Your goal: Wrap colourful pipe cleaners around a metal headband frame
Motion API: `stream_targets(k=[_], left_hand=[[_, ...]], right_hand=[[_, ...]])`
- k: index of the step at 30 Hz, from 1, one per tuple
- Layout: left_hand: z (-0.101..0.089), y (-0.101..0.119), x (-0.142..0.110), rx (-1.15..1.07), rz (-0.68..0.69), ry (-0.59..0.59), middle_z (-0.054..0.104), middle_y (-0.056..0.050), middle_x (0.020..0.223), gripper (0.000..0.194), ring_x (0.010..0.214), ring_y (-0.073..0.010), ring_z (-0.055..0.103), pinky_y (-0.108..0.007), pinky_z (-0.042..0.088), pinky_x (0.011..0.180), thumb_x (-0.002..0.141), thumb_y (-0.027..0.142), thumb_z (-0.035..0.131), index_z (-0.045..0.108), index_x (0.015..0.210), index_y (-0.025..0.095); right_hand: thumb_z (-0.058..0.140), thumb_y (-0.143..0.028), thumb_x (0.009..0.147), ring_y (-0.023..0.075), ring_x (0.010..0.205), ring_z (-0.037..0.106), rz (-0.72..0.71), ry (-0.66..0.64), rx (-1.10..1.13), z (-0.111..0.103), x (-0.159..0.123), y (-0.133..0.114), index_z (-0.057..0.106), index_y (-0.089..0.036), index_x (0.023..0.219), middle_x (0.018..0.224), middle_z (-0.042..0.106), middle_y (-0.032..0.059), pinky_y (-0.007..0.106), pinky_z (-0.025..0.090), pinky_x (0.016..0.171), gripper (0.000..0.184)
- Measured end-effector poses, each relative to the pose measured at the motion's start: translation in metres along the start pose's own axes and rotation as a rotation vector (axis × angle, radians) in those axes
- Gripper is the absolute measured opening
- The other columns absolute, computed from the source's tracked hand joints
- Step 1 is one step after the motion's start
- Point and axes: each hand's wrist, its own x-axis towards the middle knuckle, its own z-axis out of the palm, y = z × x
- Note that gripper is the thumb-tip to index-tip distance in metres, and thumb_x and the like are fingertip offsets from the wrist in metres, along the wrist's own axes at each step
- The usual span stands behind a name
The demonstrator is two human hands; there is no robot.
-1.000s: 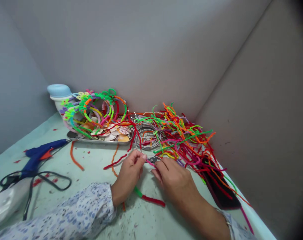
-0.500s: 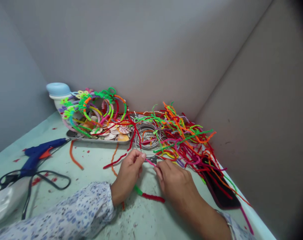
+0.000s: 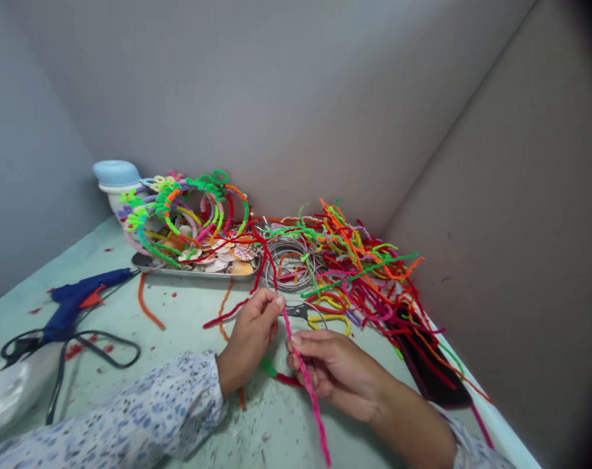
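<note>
A pink pipe cleaner [image 3: 307, 384] runs from my left fingertips down across my right hand toward the near edge. My left hand [image 3: 251, 337] pinches its upper end between thumb and finger. My right hand [image 3: 331, 370] is curled round its middle. Just behind the hands lie scissors with yellow handles [image 3: 325, 314]. A short green and red pipe cleaner [image 3: 275, 374] lies on the table under my hands.
A heap of coloured pipe cleaners [image 3: 361, 270] and metal rings [image 3: 290, 264] lies at the back right. A metal tray [image 3: 193, 270] holds shells and pipe-cleaner hoops. A blue glue gun [image 3: 75, 303] and its black cord lie left. A dark flat case [image 3: 435, 371] sits right.
My right hand has pulled back toward me and turned, drawing the pink pipe cleaner out so it now shows long. The yellow-handled scissors are uncovered. My left hand has barely moved.
</note>
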Motion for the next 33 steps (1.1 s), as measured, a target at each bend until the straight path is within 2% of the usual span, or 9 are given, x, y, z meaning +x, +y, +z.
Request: stream_targets(k=[4, 8, 13, 16, 19, 23, 27, 30, 33], left_hand=[[0.0, 0.0, 0.0, 0.021, -0.018, -0.022, 0.034, 0.009, 0.049, 0.025, 0.042, -0.0071, 0.031, -0.017, 0.024, 0.038, 0.086, 0.042, 0.051, 0.046, 0.076, 0.02], [0.002, 0.001, -0.002, 0.053, -0.003, -0.037, 0.036, 0.009, 0.049, 0.025, 0.043, -0.0075, 0.032, -0.017, 0.025, 0.039, 0.086, 0.042, 0.05, 0.045, 0.075, 0.02], [0.003, 0.0, -0.002, 0.056, -0.014, -0.009, 0.037, 0.008, 0.049, 0.026, 0.042, -0.0075, 0.032, -0.017, 0.025, 0.039, 0.086, 0.042, 0.05, 0.045, 0.073, 0.02], [0.002, -0.002, 0.0, 0.073, -0.015, 0.021, 0.037, 0.009, 0.047, 0.027, 0.041, -0.0073, 0.032, -0.017, 0.025, 0.038, 0.086, 0.042, 0.051, 0.045, 0.072, 0.019], [0.001, -0.004, 0.001, 0.066, -0.017, 0.043, 0.036, 0.009, 0.046, 0.028, 0.039, -0.0071, 0.031, -0.017, 0.024, 0.037, 0.085, 0.042, 0.051, 0.044, 0.071, 0.02], [0.001, -0.005, 0.001, 0.04, -0.008, 0.045, 0.037, 0.009, 0.047, 0.027, 0.04, -0.0071, 0.032, -0.016, 0.025, 0.037, 0.085, 0.042, 0.051, 0.045, 0.072, 0.02], [0.0, -0.003, 0.002, 0.002, -0.005, 0.039, 0.038, 0.008, 0.048, 0.028, 0.04, -0.0066, 0.033, -0.016, 0.026, 0.038, 0.085, 0.043, 0.052, 0.046, 0.072, 0.019], [-0.001, -0.001, 0.004, -0.036, -0.013, 0.042, 0.038, 0.008, 0.048, 0.029, 0.04, -0.006, 0.033, -0.016, 0.025, 0.038, 0.084, 0.043, 0.053, 0.046, 0.072, 0.018], [-0.001, -0.002, 0.003, -0.06, -0.034, 0.018, 0.038, 0.009, 0.048, 0.029, 0.04, -0.0055, 0.032, -0.016, 0.024, 0.038, 0.083, 0.043, 0.054, 0.045, 0.071, 0.018]], right_hand=[[0.05, -0.042, 0.086, 0.0082, 0.04, 0.038, -0.048, 0.029, -0.418, -0.003, -0.01, -0.015, 0.058, -0.019, 0.07, 0.055, 0.054, -0.0021, 0.021, 0.025, 0.039, 0.029], [0.057, -0.039, 0.084, 0.0137, 0.056, 0.051, -0.37, 0.314, -0.933, -0.002, -0.024, -0.029, 0.063, -0.021, 0.072, 0.065, 0.061, 0.0005, 0.024, 0.033, 0.05, 0.022], [0.072, -0.03, 0.072, 0.0191, 0.06, 0.059, -0.556, 0.567, -1.448, 0.006, -0.018, 0.0, 0.058, -0.019, 0.086, 0.078, 0.065, 0.0049, 0.027, 0.033, 0.049, 0.023], [0.059, -0.021, 0.083, 0.018, 0.054, 0.057, -0.69, 0.662, -1.698, 0.006, -0.012, 0.017, 0.056, -0.019, 0.076, 0.068, 0.06, 0.0031, 0.028, 0.029, 0.048, 0.008], [0.049, -0.02, 0.09, 0.0168, 0.054, 0.056, -0.766, 0.712, -1.74, 0.004, -0.012, 0.018, 0.055, -0.019, 0.072, 0.064, 0.058, 0.0024, 0.028, 0.028, 0.049, 0.019], [0.043, -0.022, 0.091, 0.0146, 0.056, 0.055, -0.617, 0.501, -1.421, 0.002, -0.015, 0.003, 0.055, -0.018, 0.069, 0.064, 0.06, 0.0031, 0.026, 0.032, 0.052, 0.026], [0.042, -0.038, 0.091, 0.0088, 0.038, 0.047, -0.082, 0.124, -0.482, 0.002, -0.012, -0.01, 0.055, -0.017, 0.075, 0.054, 0.056, -0.0016, 0.02, 0.03, 0.04, 0.029], [0.057, -0.038, 0.083, 0.0039, 0.036, 0.041, 0.071, 0.078, 0.176, 0.006, -0.009, -0.008, 0.057, -0.015, 0.084, 0.053, 0.051, -0.0056, 0.014, 0.029, 0.037, 0.022], [0.065, -0.037, 0.075, 0.0008, 0.033, 0.032, 0.11, 0.066, 0.435, 0.013, -0.007, -0.001, 0.056, -0.015, 0.082, 0.051, 0.045, -0.0088, 0.012, 0.019, 0.032, 0.025]])
